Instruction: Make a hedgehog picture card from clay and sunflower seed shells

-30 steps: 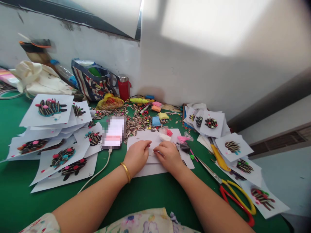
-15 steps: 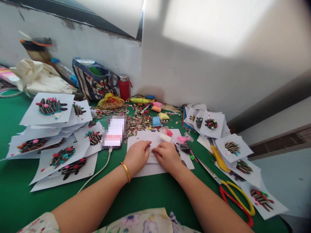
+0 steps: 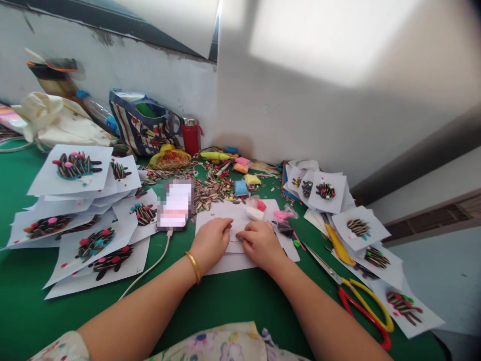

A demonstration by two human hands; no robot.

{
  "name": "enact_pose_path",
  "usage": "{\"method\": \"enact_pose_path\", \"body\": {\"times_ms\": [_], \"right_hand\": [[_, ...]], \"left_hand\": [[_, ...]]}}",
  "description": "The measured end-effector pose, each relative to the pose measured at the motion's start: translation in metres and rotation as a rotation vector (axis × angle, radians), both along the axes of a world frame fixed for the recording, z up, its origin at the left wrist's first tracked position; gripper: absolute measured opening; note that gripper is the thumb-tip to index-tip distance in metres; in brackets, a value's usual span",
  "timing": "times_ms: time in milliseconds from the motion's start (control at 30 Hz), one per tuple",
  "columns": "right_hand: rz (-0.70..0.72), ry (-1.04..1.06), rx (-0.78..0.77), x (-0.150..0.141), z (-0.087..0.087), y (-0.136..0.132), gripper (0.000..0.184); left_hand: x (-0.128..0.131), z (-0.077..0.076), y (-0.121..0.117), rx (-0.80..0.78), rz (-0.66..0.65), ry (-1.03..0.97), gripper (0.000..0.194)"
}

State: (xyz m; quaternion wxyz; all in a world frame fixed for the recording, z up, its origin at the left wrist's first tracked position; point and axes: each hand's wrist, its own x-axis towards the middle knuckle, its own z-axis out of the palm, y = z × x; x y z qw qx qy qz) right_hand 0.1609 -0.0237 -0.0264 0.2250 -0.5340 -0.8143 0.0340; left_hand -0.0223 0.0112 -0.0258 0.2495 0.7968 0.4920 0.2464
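White paper (image 3: 231, 263) lies at the middle of the frame, flat on the green surface (image 3: 221, 311). Over it are the left hand (image 3: 212, 243) and right hand (image 3: 259, 243), apart from each other, with a narrow gap between. Their fingers are bent inward; whether either pinches something small, I cannot tell. The left wrist wears a gold bangle (image 3: 193, 266).

Just beyond the right hand, white clay (image 3: 254, 214) sits on the paper, with pink clay (image 3: 281, 215) and a black packet (image 3: 285, 228) to its right. Above the paper, blue clay (image 3: 241, 188) lies near scattered striped seeds (image 3: 205, 194).

Left of the paper is a phone (image 3: 174, 208), its screen blurred, a white cable (image 3: 158, 263) running from its lower end. Overlapping cards with seed figures (image 3: 95, 243) fill the left side; more seed cards (image 3: 361, 228) line the right, beside a yellow cutter (image 3: 338, 244) and scissors (image 3: 343, 282), whose handles are red and yellow. At upper left, a red flask (image 3: 191, 139) stands upright beside a patterned bag (image 3: 146, 128).
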Motion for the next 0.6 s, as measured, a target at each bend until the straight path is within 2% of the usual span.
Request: {"method": "enact_pose_path", "body": {"times_ms": [400,533,600], "right_hand": [[-0.024,0.049,0.023,0.003,0.003,0.000,0.025],[-0.111,0.063,0.086,0.023,0.015,0.007,0.025],[-0.203,0.060,0.121,0.040,0.024,0.010,0.024]], "left_hand": [[0.000,-0.001,0.001,0.031,0.003,-0.005,0.035],[-0.001,-0.002,0.000,0.040,-0.006,-0.011,0.035],[-0.001,0.000,-0.001,0.043,-0.004,-0.012,0.035]]}}
